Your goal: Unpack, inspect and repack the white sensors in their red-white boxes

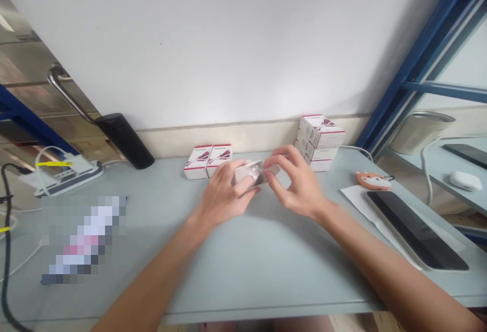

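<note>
A small white box (243, 172) is held above the middle of the desk, its end facing right and open, with a dark inside partly showing. My left hand (222, 192) is closed around the box from the left, thumb across its near side. At the open end my right hand (299, 185) has its thumb and index finger pinched on what looks like a flap; the fingers hide part of it. Behind my left hand, two white and red boxes (198, 162) lie side by side. A stack of similar boxes (319, 139) stands just behind my right hand.
On the left are a power strip (72, 177), a black cylinder (124, 142), cables and a blurred-out flat item (83, 241). A phone (416, 228) on white paper and an orange animal-shaped case (374, 180) lie right. A wall (243, 58) and blue frame (411, 63) bound the desk.
</note>
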Motion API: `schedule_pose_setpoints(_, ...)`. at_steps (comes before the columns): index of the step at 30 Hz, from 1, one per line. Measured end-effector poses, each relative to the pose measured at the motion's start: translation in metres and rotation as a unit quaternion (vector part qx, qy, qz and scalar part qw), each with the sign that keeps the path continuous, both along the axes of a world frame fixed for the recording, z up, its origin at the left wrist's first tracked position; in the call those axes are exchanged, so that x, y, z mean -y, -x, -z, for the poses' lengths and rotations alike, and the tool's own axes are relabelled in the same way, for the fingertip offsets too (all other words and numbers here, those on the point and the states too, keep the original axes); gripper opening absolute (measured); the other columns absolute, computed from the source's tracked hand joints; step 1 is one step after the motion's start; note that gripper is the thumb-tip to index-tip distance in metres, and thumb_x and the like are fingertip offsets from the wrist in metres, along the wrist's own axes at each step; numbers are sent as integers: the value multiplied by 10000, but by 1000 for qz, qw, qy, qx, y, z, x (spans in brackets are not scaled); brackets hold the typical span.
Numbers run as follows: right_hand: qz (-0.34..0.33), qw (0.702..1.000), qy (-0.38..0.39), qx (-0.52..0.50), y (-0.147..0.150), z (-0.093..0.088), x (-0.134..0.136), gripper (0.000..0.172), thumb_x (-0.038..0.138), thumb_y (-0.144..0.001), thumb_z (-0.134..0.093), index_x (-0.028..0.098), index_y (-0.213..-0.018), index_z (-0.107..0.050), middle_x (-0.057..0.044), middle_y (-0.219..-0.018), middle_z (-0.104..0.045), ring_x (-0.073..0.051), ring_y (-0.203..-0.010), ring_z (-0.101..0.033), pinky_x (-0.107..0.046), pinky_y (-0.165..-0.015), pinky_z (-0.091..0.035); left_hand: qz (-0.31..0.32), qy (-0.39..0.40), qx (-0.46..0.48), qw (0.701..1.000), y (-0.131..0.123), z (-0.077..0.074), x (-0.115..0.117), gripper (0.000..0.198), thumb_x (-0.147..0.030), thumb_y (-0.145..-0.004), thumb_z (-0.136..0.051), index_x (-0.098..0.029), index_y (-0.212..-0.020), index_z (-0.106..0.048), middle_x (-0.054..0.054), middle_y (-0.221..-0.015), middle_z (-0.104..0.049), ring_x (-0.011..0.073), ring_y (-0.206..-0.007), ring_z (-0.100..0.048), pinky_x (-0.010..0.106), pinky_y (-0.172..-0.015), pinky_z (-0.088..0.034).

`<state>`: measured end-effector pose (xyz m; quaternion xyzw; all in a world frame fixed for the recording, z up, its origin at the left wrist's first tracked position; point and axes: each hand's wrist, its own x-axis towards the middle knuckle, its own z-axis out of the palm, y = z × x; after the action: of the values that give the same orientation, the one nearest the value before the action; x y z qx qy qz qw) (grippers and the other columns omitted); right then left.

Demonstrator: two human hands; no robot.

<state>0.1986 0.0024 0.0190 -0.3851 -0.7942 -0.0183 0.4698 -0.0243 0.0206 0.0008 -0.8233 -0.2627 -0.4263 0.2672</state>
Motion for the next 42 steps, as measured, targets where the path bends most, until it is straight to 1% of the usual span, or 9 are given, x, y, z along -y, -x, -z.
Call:
schedule_pose_setpoints(4, -31, 998, 49, -1, 4, 0, 3, 265, 284, -1040, -549, 292, -1268, -684, -103, -1214, -574, -256, -1137, -610, -436, -1001, -535, 26, 26, 38, 999, 1, 7, -4, 242, -195, -861, -807, -199, -945, -579, 116, -1260, -542, 246, -1081, -702, 385, -819, -671)
schedule_pose_setpoints(10, -40, 995, 87, -40, 1, -1, 1, 190, 390, -979, -707, 267, -1123, -714, -82, -1152, -581, -232, -1054, -639, -415, -983, -547, 23, 11, 5, 1000, -3, 10, 0, 204, -175, -882, -790, -191, -954, -600, 121, -1287, -531, 262, -1151, -698, 391, -861, -687)
schedule_pose_setpoints(15, -41, 997, 60, -8, 0, -3, 1, 153, 333, -996, -693, 316, -1130, -765, -78, -1202, -619, -253, -1142, -610, -415, -970, -533, 11, 2, -11, 1000, -5, 8, 3, 231, -140, -879, -778, -201, -959, -571, 137, -1332, -536, 268, -1181, -689, 414, -908, -680)
schedule_pose_setpoints(23, 62, 994, -58, 63, 3, 3, -3, 203, 302, -1062, -592, 282, -991, -781, -75, -1090, -685, -222, -931, -590, -360, -769, -474, 4, -9, -36, 999, -8, 10, 0, 276, -70, -851, -760, -226, -960, -560, 113, -1354, -530, 252, -1169, -689, 393, -870, -677)
schedule_pose_setpoints(26, 57, 993, -71, 71, 2, 3, -5, 213, 297, -1073, -575, 280, -1018, -780, -79, -1106, -688, -219, -941, -585, -355, -785, -482, 2, 8, -24, 1000, -9, 8, 1, 303, -102, -861, -779, -240, -988, -541, 105, -1350, -537, 242, -1174, -686, 398, -887, -674)
schedule_pose_setpoints(29, 13, 993, -78, 91, 0, 2, -6, 186, 340, -1062, -609, 281, -1098, -781, -92, -1187, -683, -235, -1040, -593, -371, -863, -509, 8, 18, -22, 1000, -7, 7, 1, 313, -136, -869, -785, -243, -1018, -531, 109, -1337, -548, 248, -1195, -676, 409, -898, -673)
schedule_pose_setpoints(33, -23, 986, -94, 136, 1, 3, -4, 186, 360, -1051, -631, 304, -1162, -768, -91, -1285, -665, -248, -1130, -594, -397, -923, -503, 2, 13, -42, 999, -3, 10, 1, 249, -126, -892, -731, -238, -1023, -552, 117, -1308, -558, 251, -1161, -686, 371, -806, -676)
schedule_pose_setpoints(38, 19, 981, -106, 161, 7, 5, 0, 175, 241, -1061, -595, 292, -1054, -762, -74, -1200, -693, -239, -1141, -594, -370, -873, -463, -21, 21, -71, 997, -2, 13, 2, 193, -97, -901, -676, -229, -998, -575, 133, -1313, -567, 262, -1163, -693, 366, -789, -677)
schedule_pose_setpoints(42, 46, 979, -133, 147, 5, 7, -2, 205, 202, -1063, -574, 278, -976, -743, -50, -1104, -720, -219, -1055, -610, -360, -831, -440, -16, 43, -27, 999, -5, 12, 2, 220, -152, -910, -726, -238, -1070, -601, 120, -1309, -586, 249, -1162, -707, 347, -813, -678)
